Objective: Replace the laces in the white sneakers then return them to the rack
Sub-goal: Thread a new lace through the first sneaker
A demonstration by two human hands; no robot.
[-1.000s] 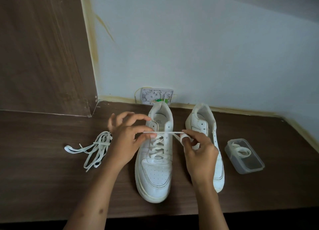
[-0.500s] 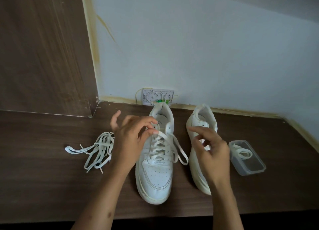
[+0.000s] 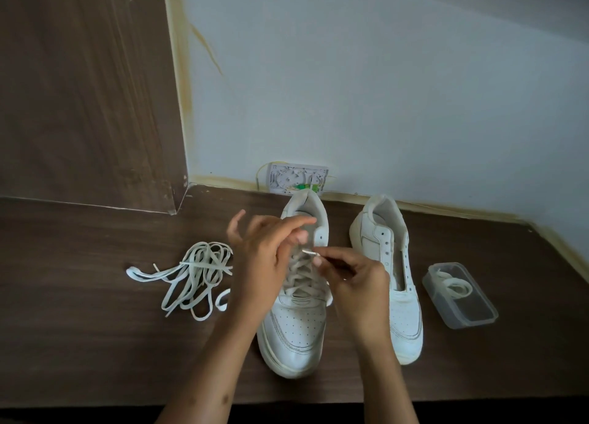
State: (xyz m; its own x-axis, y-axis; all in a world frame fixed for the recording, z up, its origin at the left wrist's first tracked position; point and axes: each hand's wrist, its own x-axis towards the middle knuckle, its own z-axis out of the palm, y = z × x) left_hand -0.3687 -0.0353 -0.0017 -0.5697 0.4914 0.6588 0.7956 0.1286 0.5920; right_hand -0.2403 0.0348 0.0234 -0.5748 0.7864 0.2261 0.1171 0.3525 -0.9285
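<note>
- A loose tangle of flat white laces (image 3: 194,277) is lying on the dark wood-grain desk (image 3: 79,312), just beside the left forearm; a sweep of that arm could be dragging it off the edge.
- The left hand (image 3: 264,251) is hovering over the laced white leather sneaker (image 3: 296,321), fingers curled near the top eyelets; whether it is gripping the lace I cannot tell.
- The right hand (image 3: 347,277) is pinching the lace tip (image 3: 310,252); a frayed tip could be missing the eyelet or slipping free.
- The second white sneaker (image 3: 392,283) is standing unlaced beside it, so mismatched lacing is a risk.
- The clear plastic box (image 3: 459,296) holding a coiled lace is sitting near the right elbow and could be getting knocked.
</note>
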